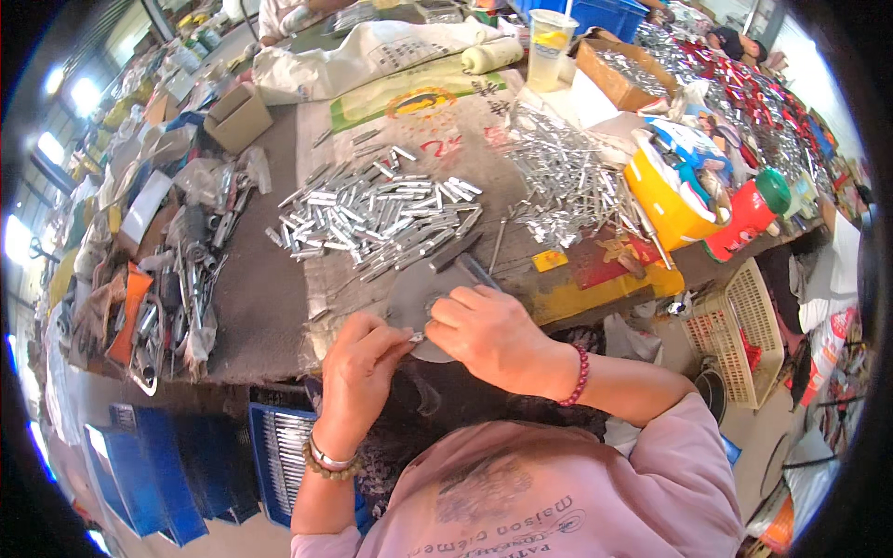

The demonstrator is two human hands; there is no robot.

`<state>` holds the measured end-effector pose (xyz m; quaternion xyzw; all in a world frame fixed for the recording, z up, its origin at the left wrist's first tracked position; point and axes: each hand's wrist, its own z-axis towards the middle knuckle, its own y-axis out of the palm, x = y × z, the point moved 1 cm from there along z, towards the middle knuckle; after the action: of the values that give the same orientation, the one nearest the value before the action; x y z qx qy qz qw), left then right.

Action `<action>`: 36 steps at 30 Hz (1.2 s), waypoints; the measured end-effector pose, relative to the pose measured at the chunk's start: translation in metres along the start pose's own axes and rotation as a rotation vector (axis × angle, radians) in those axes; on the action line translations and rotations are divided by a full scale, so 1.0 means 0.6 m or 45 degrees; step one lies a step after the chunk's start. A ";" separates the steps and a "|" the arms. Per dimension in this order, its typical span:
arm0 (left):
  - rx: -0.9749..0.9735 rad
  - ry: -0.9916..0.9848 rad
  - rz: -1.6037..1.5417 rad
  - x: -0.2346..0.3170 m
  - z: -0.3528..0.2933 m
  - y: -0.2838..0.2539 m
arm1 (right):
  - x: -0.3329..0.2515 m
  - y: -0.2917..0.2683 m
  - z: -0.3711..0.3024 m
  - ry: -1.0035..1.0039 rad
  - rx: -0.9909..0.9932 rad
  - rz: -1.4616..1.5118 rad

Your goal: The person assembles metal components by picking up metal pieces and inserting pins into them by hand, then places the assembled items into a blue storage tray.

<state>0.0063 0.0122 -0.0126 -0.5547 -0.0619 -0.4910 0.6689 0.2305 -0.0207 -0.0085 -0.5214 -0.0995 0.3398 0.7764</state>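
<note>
My left hand [358, 370] is closed in a pinch on a small silvery metal piece [416, 336] at the table's near edge. Close beside it, my right hand [495, 337] is curled with its fingertips bent inward; what they hold, if anything, is hidden. Both hands are over a round grey disc [406, 290], which they partly cover. Just beyond my right knuckles lies a dark bar-like tool [479, 272]. Past the disc spreads a heap of short silvery metal tubes [381, 214]. A second heap of thin metal pins [567, 177] lies to its right.
A yellow container [665, 200] and a red jar with a green lid [744, 219] stand right. A clear cup [549, 51] and a cardboard box [628, 74] are farther back. Tools and bags crowd the left, including an orange-handled one [128, 314]. Blue crates [279, 456] sit below.
</note>
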 end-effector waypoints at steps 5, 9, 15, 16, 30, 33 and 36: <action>-0.031 -0.075 -0.048 0.001 -0.003 -0.003 | 0.032 -0.044 -0.012 0.162 0.248 -0.005; -0.026 -0.070 -0.044 0.000 -0.004 0.001 | 0.151 -0.080 -0.058 0.511 0.339 -0.176; -0.026 -0.059 -0.030 -0.002 -0.005 0.002 | 0.187 -0.074 -0.072 0.430 0.169 -0.271; -0.025 -0.062 -0.027 -0.001 -0.005 0.001 | 0.192 -0.071 -0.071 0.427 0.169 -0.269; 0.021 0.007 0.013 -0.001 -0.005 0.000 | 0.155 -0.075 -0.040 1.141 0.066 1.680; -0.004 0.019 0.034 -0.001 -0.004 -0.003 | 0.136 -0.073 -0.035 1.099 0.004 1.880; 0.003 0.028 0.041 -0.001 -0.005 -0.003 | 0.107 -0.077 -0.019 1.093 0.005 1.900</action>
<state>0.0033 0.0104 -0.0125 -0.5493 -0.0464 -0.4861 0.6781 0.3043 0.0008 0.0143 -0.5325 0.5719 0.5349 0.3213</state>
